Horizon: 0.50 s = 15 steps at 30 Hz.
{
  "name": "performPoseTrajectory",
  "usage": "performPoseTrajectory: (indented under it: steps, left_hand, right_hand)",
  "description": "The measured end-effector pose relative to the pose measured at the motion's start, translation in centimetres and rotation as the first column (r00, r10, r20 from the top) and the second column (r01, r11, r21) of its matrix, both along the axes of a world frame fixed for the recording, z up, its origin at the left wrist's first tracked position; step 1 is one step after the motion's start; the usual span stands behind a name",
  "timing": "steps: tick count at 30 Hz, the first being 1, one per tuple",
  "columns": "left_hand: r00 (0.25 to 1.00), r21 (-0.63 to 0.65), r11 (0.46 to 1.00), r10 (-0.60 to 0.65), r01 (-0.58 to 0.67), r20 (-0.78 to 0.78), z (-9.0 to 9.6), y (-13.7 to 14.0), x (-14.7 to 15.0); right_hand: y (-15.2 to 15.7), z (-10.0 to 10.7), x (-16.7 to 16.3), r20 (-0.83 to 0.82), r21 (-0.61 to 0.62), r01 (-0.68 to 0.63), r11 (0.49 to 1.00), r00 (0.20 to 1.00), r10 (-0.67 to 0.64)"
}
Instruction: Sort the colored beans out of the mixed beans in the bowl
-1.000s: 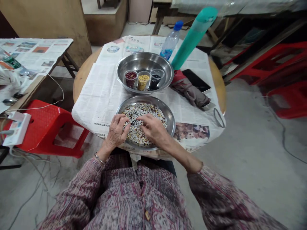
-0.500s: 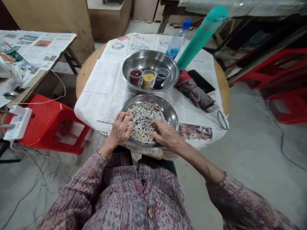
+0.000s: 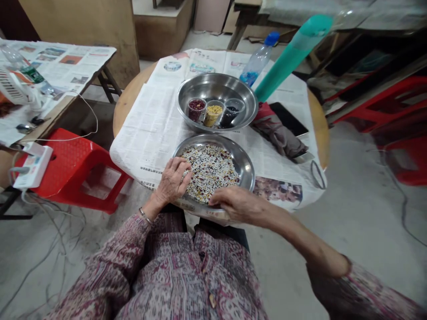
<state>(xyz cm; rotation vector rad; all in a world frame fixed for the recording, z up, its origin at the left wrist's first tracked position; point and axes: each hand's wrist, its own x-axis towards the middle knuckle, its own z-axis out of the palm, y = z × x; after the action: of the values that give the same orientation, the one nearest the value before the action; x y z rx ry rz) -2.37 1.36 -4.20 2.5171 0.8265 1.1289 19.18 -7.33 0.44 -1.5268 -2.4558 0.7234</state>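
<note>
A shallow steel plate (image 3: 247, 169) holds mixed white, dark red, yellow and black grains and beans (image 3: 213, 169). Over its left rim rests my left hand (image 3: 175, 180), fingers bent and thumb apart from them, nothing visible between them. My right hand (image 3: 235, 202) is at the plate's near right rim, its fingertips pinched together low over the beans; whatever they hold is hidden. Behind the plate stands a deeper steel basin (image 3: 216, 82). In it are three clear cups: one of dark red beans (image 3: 196, 108), one of yellow kernels (image 3: 213, 112), one of black beans (image 3: 231, 113).
Newspaper (image 3: 147, 129) covers the round table. At its right are a bottle with a blue cap (image 3: 256, 62), a long green tube (image 3: 293, 58), a folded umbrella (image 3: 278, 135) and a black phone (image 3: 288, 119). A red stool (image 3: 76, 169) bearing a power strip (image 3: 33, 166) stands left.
My right hand has moved from the middle of the beans toward the plate's near rim. My left hand stays at the left rim. The whole view has shifted slightly.
</note>
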Motion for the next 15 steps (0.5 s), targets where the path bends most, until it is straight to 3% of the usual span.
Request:
performPoseTrajectory:
  steps: [4,8,11,15]
  left_hand:
    - [1.000,-0.007,1.000,0.009,-0.009,0.004,0.0,0.0,0.0]
    - [1.000,-0.021,1.000,0.010,-0.010,0.008,0.0,-0.1,-0.1]
    - [1.000,-0.033,0.999,0.012,-0.012,0.007,0.1,-0.2,-0.1]
    - [0.999,0.001,1.000,0.031,-0.031,0.023,0.0,-0.1,-0.1]
  right_hand:
    - [0.0,-1.3,-2.6,0.008,0.101,-0.045,0.994,0.999,0.044]
    - [2.7,-2.1,-2.7,-0.017,0.298,0.158,0.941,0.987,-0.161]
    - [4.7,-2.4,-2.1,-0.042,0.366,0.258,0.894,0.964,-0.262]
    - [6.0,-2.9,-3.5,-0.028,0.397,0.084,0.914,0.996,-0.079]
